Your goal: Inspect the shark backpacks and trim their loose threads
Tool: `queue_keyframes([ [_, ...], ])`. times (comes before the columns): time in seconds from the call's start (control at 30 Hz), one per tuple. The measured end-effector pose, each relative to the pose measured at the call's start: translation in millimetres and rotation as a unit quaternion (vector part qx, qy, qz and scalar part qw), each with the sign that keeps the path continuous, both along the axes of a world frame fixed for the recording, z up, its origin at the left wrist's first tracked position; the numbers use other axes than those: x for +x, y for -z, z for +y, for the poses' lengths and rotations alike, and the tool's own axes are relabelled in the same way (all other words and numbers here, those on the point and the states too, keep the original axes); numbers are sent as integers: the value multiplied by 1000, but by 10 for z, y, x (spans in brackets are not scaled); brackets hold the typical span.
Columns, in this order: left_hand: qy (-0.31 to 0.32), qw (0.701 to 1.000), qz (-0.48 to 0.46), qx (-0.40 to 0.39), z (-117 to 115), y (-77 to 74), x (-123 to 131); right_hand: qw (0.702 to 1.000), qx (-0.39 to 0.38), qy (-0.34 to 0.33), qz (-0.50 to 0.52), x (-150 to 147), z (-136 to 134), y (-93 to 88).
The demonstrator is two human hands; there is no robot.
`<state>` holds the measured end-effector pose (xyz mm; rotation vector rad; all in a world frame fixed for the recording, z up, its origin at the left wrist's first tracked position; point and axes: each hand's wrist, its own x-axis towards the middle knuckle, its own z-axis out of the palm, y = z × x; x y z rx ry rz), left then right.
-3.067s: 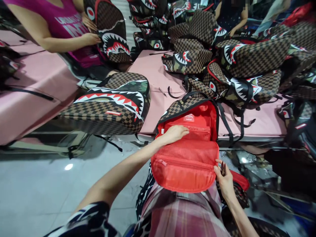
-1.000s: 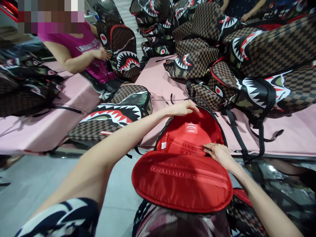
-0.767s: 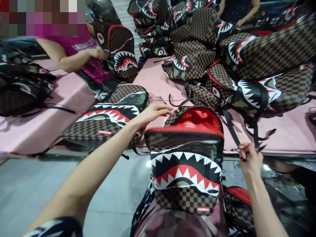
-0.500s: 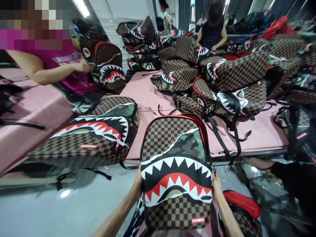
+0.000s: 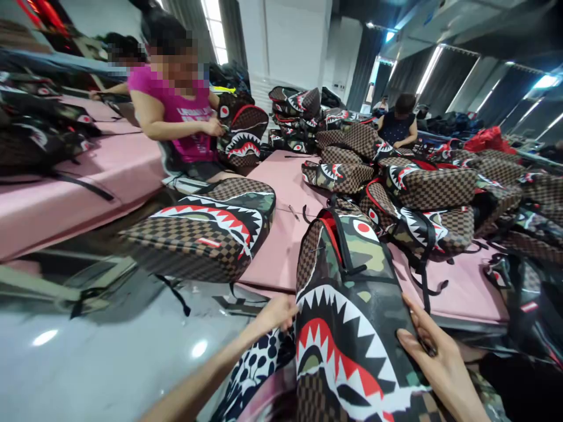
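A checkered and camouflage backpack (image 5: 347, 316) with a printed shark mouth stands in front of me, its side panel and red-edged zip opening turned my way. My left hand (image 5: 279, 313) is at its left edge, fingers curled and partly hidden behind it. On the right side, my right hand (image 5: 440, 351) grips the camouflage panel between thumb and fingers. A small dark object (image 5: 426, 347) shows within that hand, too little of it to name. Another shark-mouth backpack (image 5: 211, 228) lies on its back to the left, at the edge of the pink table (image 5: 281, 193).
Piled backpacks (image 5: 431, 187) cover the right part of the table. More are stacked (image 5: 294, 117) at the back. A co-worker in a magenta shirt (image 5: 176, 111) handles a backpack (image 5: 244, 138) at the far left. A loose strap (image 5: 176, 296) hangs over the floor.
The backpack has turned from its front face to show its camouflage side and eye print. My right hand has come into fuller view on that side. The view has swung left.
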<state>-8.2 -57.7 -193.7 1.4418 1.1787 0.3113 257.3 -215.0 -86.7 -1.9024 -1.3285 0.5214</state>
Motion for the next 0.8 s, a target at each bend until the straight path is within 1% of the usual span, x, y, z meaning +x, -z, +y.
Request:
queue_keyframes([
  [0.03,-19,999,-5,30,43,-224,-26,1000,6,5,7,-31,12,39],
  [0.07,-46,995,-27,86,73,-465,-21,1000,11,6,13,-53,25,76],
  [0.1,-51,978,-63,195,93,-709,17,1000,15,6,17,-69,35,107],
  [0.13,-23,953,-89,287,107,-941,86,1000,18,2,17,-78,41,131],
  [0.17,22,927,-93,364,121,-1146,176,1000,19,-3,12,-83,39,148],
  [0.2,74,908,-65,408,138,-1315,277,1000,20,-11,3,-82,29,163],
  [0.23,123,897,-24,423,162,-1445,379,1000,19,-21,-10,-75,9,176],
  [0.27,180,888,21,422,193,-1536,474,999,13,-33,-26,-62,-22,190],
  [0.3,236,880,67,408,229,-1594,556,998,4,-44,-44,-43,-61,202],
  [0.37,334,853,132,379,295,-1640,665,995,-18,-65,-78,2,-150,215],
  [0.4,371,835,148,378,315,-1643,692,993,-20,-75,-94,20,-188,208],
  [0.47,409,810,144,394,309,-1635,701,987,12,-93,-134,29,-219,159],
  [0.5,415,806,127,402,284,-1630,690,980,43,-107,-160,13,-201,118],
  [0.53,411,808,104,409,253,-1625,676,971,74,-125,-190,-20,-158,71],
  [0.57,392,815,80,418,222,-1622,664,959,99,-146,-222,-68,-94,21],
  [0.63,318,833,37,451,205,-1628,661,937,119,-178,-277,-196,70,-68],
  [0.7,199,856,10,478,305,-1660,696,928,114,-185,-302,-331,213,-135],
  [0.73,128,873,-1,470,410,-1685,723,929,109,-188,-300,-387,254,-161],
  [0.8,-10,912,-14,409,716,-1726,775,932,101,-213,-274,-446,251,-202],
])
